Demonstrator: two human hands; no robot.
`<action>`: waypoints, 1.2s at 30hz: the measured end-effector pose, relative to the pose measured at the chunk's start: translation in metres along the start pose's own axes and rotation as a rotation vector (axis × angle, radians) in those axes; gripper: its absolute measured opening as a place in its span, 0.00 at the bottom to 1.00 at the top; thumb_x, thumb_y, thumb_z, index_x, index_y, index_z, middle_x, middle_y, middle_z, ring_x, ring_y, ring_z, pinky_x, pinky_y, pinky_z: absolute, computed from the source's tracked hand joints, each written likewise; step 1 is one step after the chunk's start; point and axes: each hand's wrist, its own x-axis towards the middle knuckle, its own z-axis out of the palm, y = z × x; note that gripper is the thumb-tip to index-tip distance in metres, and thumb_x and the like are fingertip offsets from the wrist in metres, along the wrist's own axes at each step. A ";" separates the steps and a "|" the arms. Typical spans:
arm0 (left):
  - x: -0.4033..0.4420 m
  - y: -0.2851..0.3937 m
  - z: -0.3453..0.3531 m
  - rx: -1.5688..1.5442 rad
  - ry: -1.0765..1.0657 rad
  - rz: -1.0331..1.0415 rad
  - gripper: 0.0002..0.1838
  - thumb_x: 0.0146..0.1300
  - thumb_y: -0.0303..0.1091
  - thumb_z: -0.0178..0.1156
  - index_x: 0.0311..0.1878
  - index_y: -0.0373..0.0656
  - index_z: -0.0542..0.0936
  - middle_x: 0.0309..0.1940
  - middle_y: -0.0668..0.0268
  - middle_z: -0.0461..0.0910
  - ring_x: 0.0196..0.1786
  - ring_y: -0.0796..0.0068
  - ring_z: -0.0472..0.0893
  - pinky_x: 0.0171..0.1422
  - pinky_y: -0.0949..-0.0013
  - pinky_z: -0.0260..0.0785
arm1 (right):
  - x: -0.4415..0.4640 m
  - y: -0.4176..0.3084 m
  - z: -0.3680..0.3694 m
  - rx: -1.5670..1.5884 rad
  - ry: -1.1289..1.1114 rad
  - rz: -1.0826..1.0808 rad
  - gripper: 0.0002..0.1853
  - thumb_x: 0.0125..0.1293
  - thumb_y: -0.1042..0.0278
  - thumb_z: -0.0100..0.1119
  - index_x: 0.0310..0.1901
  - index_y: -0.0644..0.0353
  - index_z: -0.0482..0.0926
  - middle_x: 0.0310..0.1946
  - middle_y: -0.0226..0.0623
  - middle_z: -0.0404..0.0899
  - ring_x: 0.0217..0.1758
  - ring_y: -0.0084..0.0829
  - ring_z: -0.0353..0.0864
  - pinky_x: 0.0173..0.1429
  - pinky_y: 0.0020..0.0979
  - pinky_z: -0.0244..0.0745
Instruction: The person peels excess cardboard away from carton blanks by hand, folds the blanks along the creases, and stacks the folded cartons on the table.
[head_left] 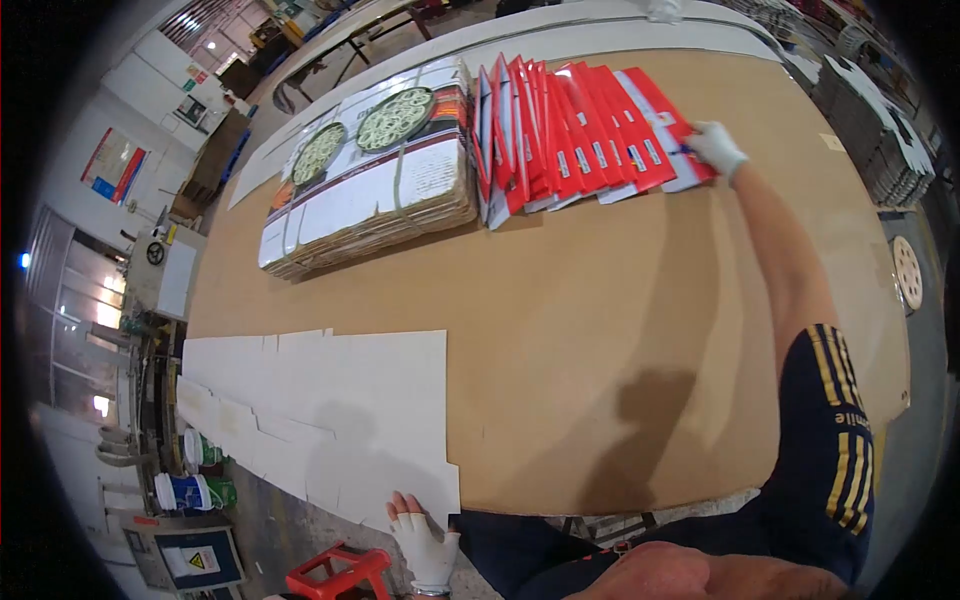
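Observation:
My right hand [718, 150], in a white glove, is at the right end of a fanned row of red and white flat cardboard pieces [590, 135]. Its fingers close on the edge of the outermost piece, and a small dark blue spot shows by the fingertips. Down at the table's near edge, my left hand [425, 545] wears a white glove with bare fingertips. Its fingers are stretched out, beside and partly over the corner of a white cardboard sheet [380, 390], holding nothing.
A strapped bundle of printed flat cartons [370, 170] lies left of the red row on the brown tabletop [580, 350]. A red stool [340, 572] and paint buckets [185, 490] are on the floor at left. Stacked grey cardboard [870, 130] stands beyond the right edge.

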 end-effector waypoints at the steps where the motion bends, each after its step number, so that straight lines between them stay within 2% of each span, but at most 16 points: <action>1: 0.001 0.000 -0.003 -0.014 0.041 0.058 0.48 0.51 0.33 0.72 0.74 0.33 0.61 0.75 0.45 0.58 0.77 0.40 0.55 0.76 0.43 0.54 | 0.000 -0.020 0.025 0.082 -0.051 -0.019 0.12 0.63 0.66 0.60 0.41 0.66 0.83 0.26 0.42 0.83 0.27 0.33 0.82 0.36 0.37 0.78; 2: 0.000 -0.001 -0.010 -0.029 0.080 0.111 0.42 0.52 0.29 0.69 0.72 0.32 0.65 0.71 0.46 0.65 0.74 0.43 0.63 0.73 0.47 0.60 | 0.006 -0.030 0.044 -0.191 0.117 -0.181 0.14 0.65 0.63 0.58 0.44 0.66 0.81 0.37 0.53 0.85 0.40 0.46 0.85 0.48 0.43 0.79; 4: -0.005 -0.006 -0.026 -0.128 0.108 0.100 0.32 0.54 0.23 0.65 0.65 0.32 0.73 0.62 0.46 0.75 0.66 0.45 0.74 0.67 0.53 0.69 | -0.002 -0.034 0.046 -0.330 0.106 -0.091 0.17 0.66 0.61 0.56 0.50 0.65 0.77 0.50 0.58 0.80 0.55 0.55 0.79 0.60 0.47 0.75; 6: -0.009 -0.007 -0.045 -0.298 0.114 -0.045 0.25 0.53 0.19 0.63 0.58 0.33 0.79 0.54 0.46 0.81 0.59 0.46 0.81 0.61 0.56 0.75 | -0.057 -0.055 0.039 -0.458 0.344 -0.280 0.20 0.66 0.60 0.58 0.55 0.63 0.74 0.54 0.56 0.77 0.58 0.55 0.76 0.61 0.47 0.74; 7: -0.001 0.012 -0.064 -0.128 0.334 0.156 0.16 0.55 0.18 0.61 0.48 0.35 0.83 0.40 0.54 0.85 0.43 0.53 0.85 0.46 0.59 0.79 | -0.086 -0.075 0.033 -0.417 0.279 -0.345 0.23 0.65 0.61 0.60 0.59 0.62 0.73 0.56 0.55 0.74 0.62 0.55 0.73 0.64 0.49 0.72; 9: 0.000 0.041 -0.084 -0.057 0.376 0.323 0.12 0.56 0.21 0.62 0.44 0.39 0.83 0.37 0.57 0.84 0.38 0.55 0.84 0.40 0.58 0.77 | -0.201 -0.133 0.034 -0.231 0.277 -0.882 0.27 0.59 0.63 0.69 0.58 0.65 0.74 0.50 0.55 0.77 0.56 0.56 0.75 0.62 0.55 0.70; 10: -0.001 0.064 -0.094 -0.038 0.412 0.438 0.09 0.58 0.24 0.62 0.42 0.41 0.82 0.38 0.58 0.84 0.39 0.59 0.83 0.40 0.60 0.76 | -0.262 -0.136 0.048 -0.225 0.070 -0.910 0.28 0.54 0.64 0.71 0.56 0.64 0.76 0.52 0.53 0.78 0.58 0.54 0.76 0.61 0.53 0.71; 12: -0.013 0.102 -0.099 -0.037 0.278 0.586 0.08 0.58 0.31 0.66 0.41 0.43 0.83 0.39 0.62 0.85 0.39 0.63 0.84 0.37 0.61 0.77 | -0.380 -0.229 0.022 -0.448 -0.743 -1.076 0.31 0.46 0.60 0.72 0.54 0.60 0.79 0.58 0.48 0.79 0.63 0.47 0.77 0.63 0.46 0.72; 13: -0.021 0.116 -0.096 -0.120 0.293 0.662 0.09 0.59 0.33 0.65 0.42 0.43 0.83 0.40 0.62 0.84 0.39 0.64 0.84 0.38 0.62 0.77 | -0.428 -0.225 0.023 -0.237 -0.772 -1.205 0.23 0.50 0.64 0.70 0.50 0.59 0.81 0.55 0.42 0.82 0.59 0.42 0.80 0.62 0.47 0.73; 14: -0.028 0.130 -0.092 -0.274 0.258 0.725 0.11 0.58 0.32 0.65 0.44 0.42 0.83 0.39 0.63 0.84 0.39 0.64 0.83 0.40 0.63 0.76 | -0.463 -0.207 0.033 -0.008 -0.387 -1.453 0.16 0.53 0.70 0.65 0.46 0.56 0.83 0.52 0.36 0.84 0.55 0.37 0.82 0.61 0.47 0.73; 18: -0.060 0.160 -0.061 -0.423 0.247 0.747 0.18 0.54 0.34 0.68 0.49 0.40 0.82 0.46 0.60 0.82 0.45 0.61 0.83 0.46 0.59 0.76 | -0.519 -0.164 0.032 -0.033 -0.461 -1.189 0.14 0.53 0.72 0.62 0.44 0.53 0.83 0.40 0.31 0.83 0.51 0.35 0.82 0.63 0.48 0.72; 22: -0.038 0.155 -0.074 -0.350 0.219 0.721 0.24 0.52 0.37 0.70 0.53 0.41 0.80 0.55 0.56 0.78 0.60 0.53 0.76 0.62 0.53 0.70 | -0.521 -0.092 -0.002 -0.181 -0.037 -0.927 0.13 0.53 0.78 0.59 0.40 0.53 0.81 0.35 0.36 0.81 0.44 0.44 0.80 0.68 0.54 0.67; 23: -0.031 0.150 -0.078 -0.284 0.197 0.702 0.25 0.52 0.37 0.71 0.54 0.41 0.80 0.58 0.55 0.76 0.64 0.50 0.73 0.66 0.52 0.67 | -0.513 -0.092 -0.026 -0.073 -0.236 -0.758 0.13 0.53 0.82 0.56 0.39 0.54 0.81 0.37 0.38 0.80 0.47 0.47 0.79 0.70 0.55 0.64; 26: 0.010 0.110 -0.020 0.051 0.197 0.766 0.28 0.53 0.35 0.69 0.59 0.41 0.79 0.61 0.56 0.76 0.69 0.50 0.70 0.71 0.52 0.63 | -0.526 -0.060 -0.093 0.233 -0.310 -0.314 0.11 0.57 0.87 0.49 0.36 0.64 0.81 0.36 0.40 0.79 0.48 0.42 0.79 0.71 0.43 0.65; 31: 0.029 0.138 -0.026 -0.387 -0.096 0.892 0.19 0.56 0.35 0.66 0.51 0.43 0.83 0.56 0.63 0.79 0.66 0.56 0.73 0.68 0.55 0.66 | -0.547 -0.003 -0.131 0.193 -0.098 -0.233 0.09 0.58 0.83 0.53 0.37 0.64 0.82 0.41 0.40 0.79 0.53 0.41 0.77 0.72 0.42 0.64; 36: 0.019 0.175 0.006 -0.476 0.059 0.567 0.18 0.52 0.31 0.68 0.48 0.44 0.84 0.57 0.65 0.80 0.63 0.57 0.75 0.65 0.56 0.67 | -0.572 0.001 -0.130 -0.379 -0.004 -0.419 0.17 0.54 0.70 0.61 0.48 0.59 0.84 0.43 0.38 0.80 0.52 0.42 0.78 0.74 0.48 0.62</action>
